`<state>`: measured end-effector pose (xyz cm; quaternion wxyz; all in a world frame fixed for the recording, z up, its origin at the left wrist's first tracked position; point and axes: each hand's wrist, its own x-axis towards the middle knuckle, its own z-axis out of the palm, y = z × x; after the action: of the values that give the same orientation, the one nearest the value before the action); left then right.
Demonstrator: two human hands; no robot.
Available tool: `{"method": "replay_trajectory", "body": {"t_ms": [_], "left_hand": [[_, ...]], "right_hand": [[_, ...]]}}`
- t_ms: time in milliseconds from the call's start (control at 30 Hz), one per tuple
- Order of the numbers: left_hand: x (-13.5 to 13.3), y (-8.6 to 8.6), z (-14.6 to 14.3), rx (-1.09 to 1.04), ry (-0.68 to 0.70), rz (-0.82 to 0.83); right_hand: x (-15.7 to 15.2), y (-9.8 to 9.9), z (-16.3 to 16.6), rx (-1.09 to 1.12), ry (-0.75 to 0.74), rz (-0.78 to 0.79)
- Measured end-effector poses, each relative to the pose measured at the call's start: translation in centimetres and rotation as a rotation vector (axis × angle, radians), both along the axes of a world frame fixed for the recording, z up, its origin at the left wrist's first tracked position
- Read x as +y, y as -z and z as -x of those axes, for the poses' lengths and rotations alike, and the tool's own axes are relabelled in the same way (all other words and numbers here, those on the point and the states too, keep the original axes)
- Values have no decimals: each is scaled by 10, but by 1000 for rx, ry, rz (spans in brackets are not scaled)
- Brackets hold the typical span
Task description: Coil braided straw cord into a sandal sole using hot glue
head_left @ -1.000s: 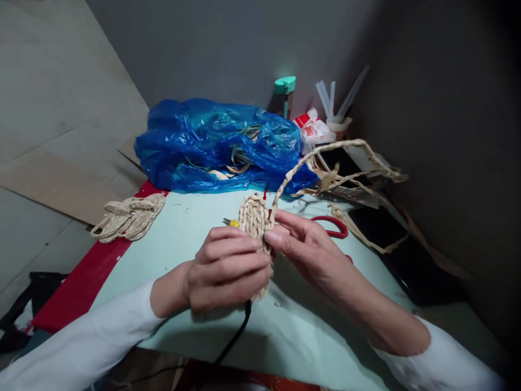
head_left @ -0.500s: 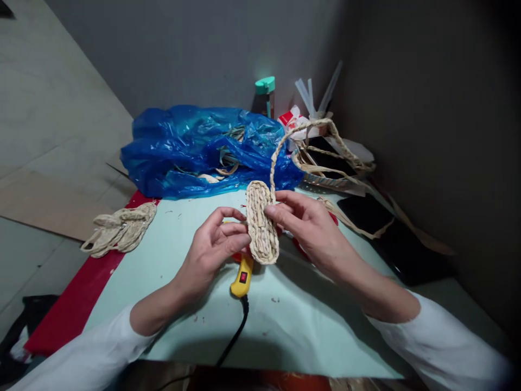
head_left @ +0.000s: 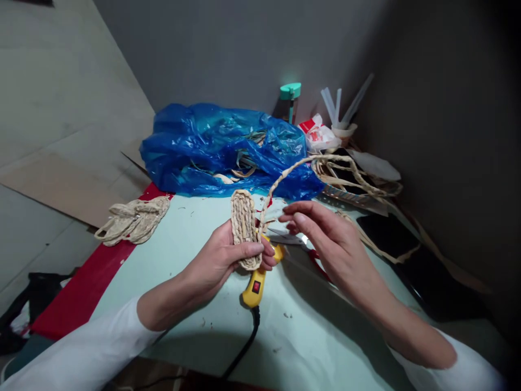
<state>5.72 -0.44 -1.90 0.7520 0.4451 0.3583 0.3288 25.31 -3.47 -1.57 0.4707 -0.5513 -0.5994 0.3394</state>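
My left hand [head_left: 228,258] grips a small oval woven straw piece [head_left: 243,224], held upright by its lower end. A braided straw cord [head_left: 303,162] runs from the piece up and to the right toward a heap of straw. My right hand [head_left: 325,233] hovers just right of the piece with fingers spread and holds nothing. A yellow glue gun [head_left: 257,279] with a red switch and a black cable lies on the pale green table top [head_left: 317,336] under my left fingers.
A blue plastic bag [head_left: 220,146] with straw strips lies at the back. A finished woven straw bundle [head_left: 132,220] rests on the red table edge at left. Red-handled scissors [head_left: 315,260], loose straw [head_left: 358,174], a teal-capped bottle [head_left: 290,98] and a cup with sticks [head_left: 342,117] crowd the back right corner.
My left hand has taken the woven piece into its grip and shifted it left. My right hand has let go and opened beside it.
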Motion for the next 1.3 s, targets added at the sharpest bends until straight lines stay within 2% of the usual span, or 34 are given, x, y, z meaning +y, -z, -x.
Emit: {"method": "replay_trajectory", "body": {"t_ms": [233,533,733,833,933,1067,1300], "left_hand": [[11,2,7,4,-2,-48],[25,4,13,14,-5,-82],[32,7,16,-24,5,-56],[33,6,17,-70,28,-44],[35,5,19,-124,5,-35],[41,7,20,-205,-63,-4],[51,3,23,-294,-86,108]], "right_hand": [[-4,-4,1,-138,-14,-65],[-11,0,7,-199,-26,-88],[-9,6,10,-236,-139,-83],[-9,8,8,-250,-143,-102],[-11,9,5,-223,-156,-59],[-12,14,0,-108,-247,73],[-11,14,4,76,-265,70]]}}
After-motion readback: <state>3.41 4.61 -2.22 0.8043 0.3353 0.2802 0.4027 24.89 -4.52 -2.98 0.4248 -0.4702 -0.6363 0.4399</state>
